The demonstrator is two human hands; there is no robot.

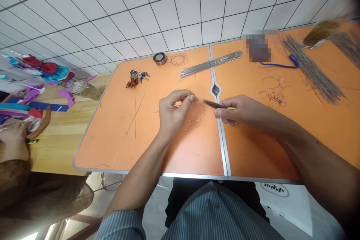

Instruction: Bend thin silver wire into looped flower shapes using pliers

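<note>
The head view showed the left hand pinching a thin wire loop between thumb and fingertips, above the orange table. Just to its right, the right hand was closed around a dark-tipped tool, whose tip pointed left toward the pinched wire. Loose wires lay to the left, keys and a tape roll farther off. A wire bundle lay on the far side, across the table's seam; a thicker bundle lay far right.
</note>
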